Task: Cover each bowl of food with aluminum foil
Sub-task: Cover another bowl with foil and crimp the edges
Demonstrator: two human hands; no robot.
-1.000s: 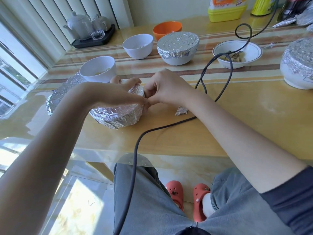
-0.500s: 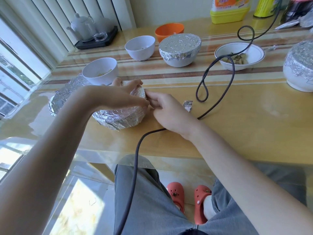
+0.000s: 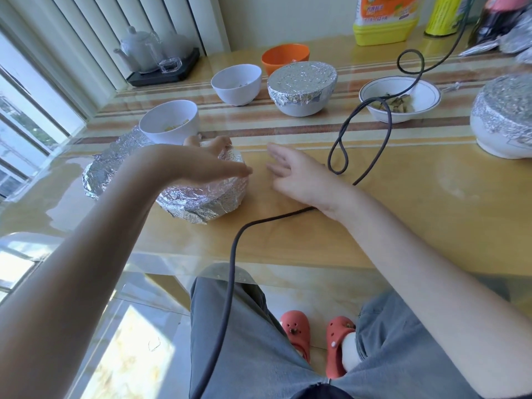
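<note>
A foil-wrapped bowl [image 3: 207, 200] sits near the table's front left. My left hand [image 3: 198, 165] lies flat on its top with the fingers stretched out. My right hand [image 3: 296, 177] rests open on the table just right of that bowl, fingers spread, not touching it. Uncovered bowls stand behind: a white one [image 3: 169, 122] with food, another white one [image 3: 236, 84], an orange one [image 3: 285, 54] and a shallow rimmed bowl [image 3: 403, 99] with food. A foil-covered bowl [image 3: 302, 82] stands at the back middle. Another covered bowl [image 3: 503, 116] is at the right edge.
A crumpled foil sheet [image 3: 98, 174] lies left of the wrapped bowl. A dark cable [image 3: 339, 145] loops over the table and runs under my right wrist to my lap. A teapot tray [image 3: 161, 73] sits at the back left and a yellow bottle [image 3: 383, 27] at the back.
My right hand has let go of the foil at the bowl's right edge, moved slightly right and opened flat on the table. My left hand stays on the bowl's top.
</note>
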